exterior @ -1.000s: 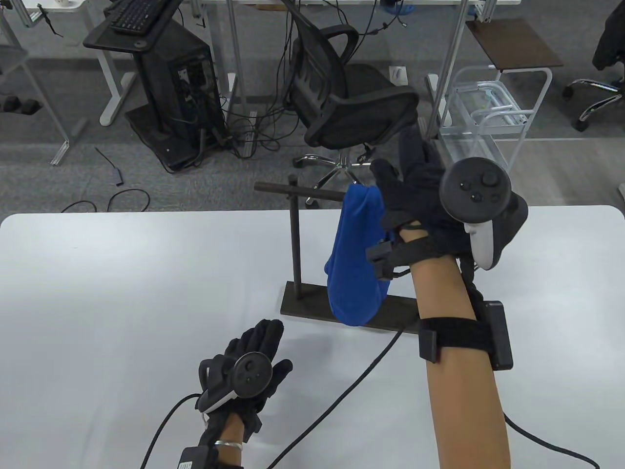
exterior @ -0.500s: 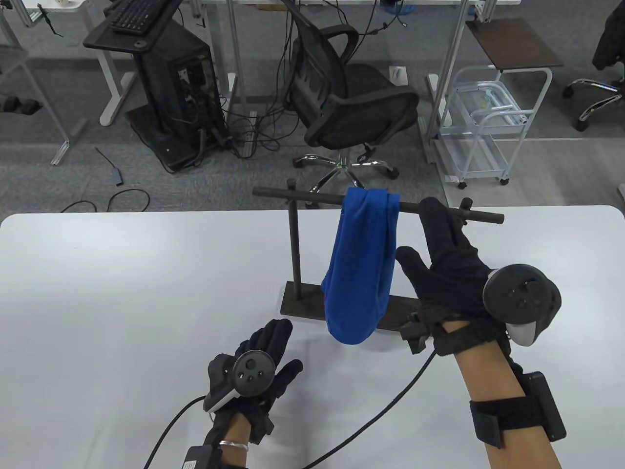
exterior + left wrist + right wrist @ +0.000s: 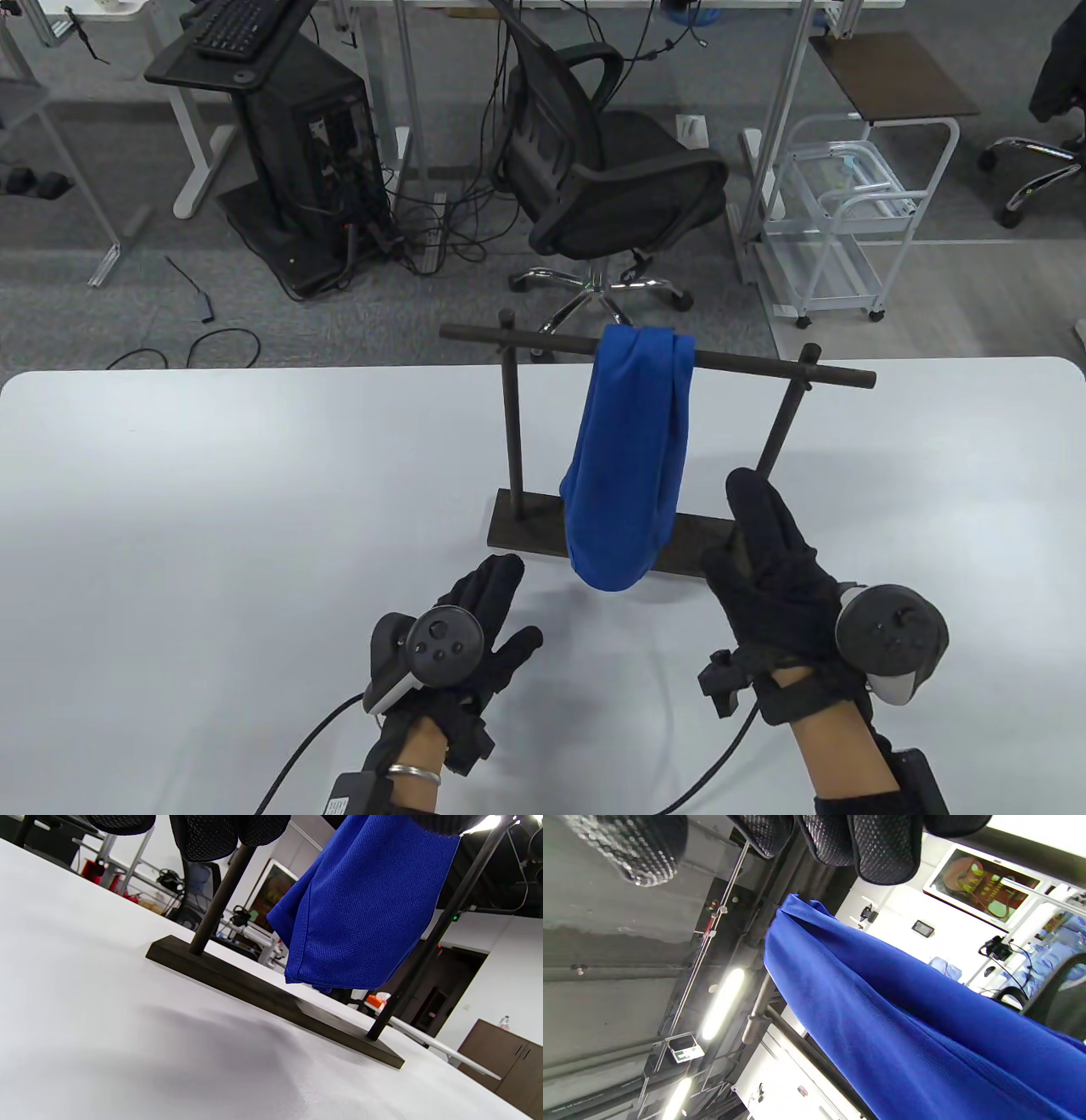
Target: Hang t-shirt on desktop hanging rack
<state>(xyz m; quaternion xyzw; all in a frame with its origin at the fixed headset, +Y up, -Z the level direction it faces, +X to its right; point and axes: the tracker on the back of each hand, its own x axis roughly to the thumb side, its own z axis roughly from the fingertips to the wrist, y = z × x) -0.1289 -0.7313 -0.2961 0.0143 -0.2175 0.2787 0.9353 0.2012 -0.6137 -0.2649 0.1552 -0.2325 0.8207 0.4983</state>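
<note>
A blue t-shirt (image 3: 628, 458) hangs bunched over the top bar of a dark desktop rack (image 3: 755, 364) in the middle of the white table (image 3: 212, 475). It also shows in the left wrist view (image 3: 360, 904) and the right wrist view (image 3: 903, 1035). The rack's base (image 3: 237, 978) lies flat on the table. My left hand (image 3: 484, 611) is open and empty, low over the table in front of the rack's left end. My right hand (image 3: 764, 552) is open and empty, in front of the rack's right post, clear of the shirt.
A black office chair (image 3: 594, 170), a computer tower (image 3: 297, 161) and a white trolley (image 3: 848, 204) stand on the floor beyond the table's far edge. Glove cables (image 3: 297, 755) trail toward the front edge.
My right hand let go of the shirt at the bar and drew back down toward me. The shirt stays hanging on the bar. My left hand crept slightly forward.
</note>
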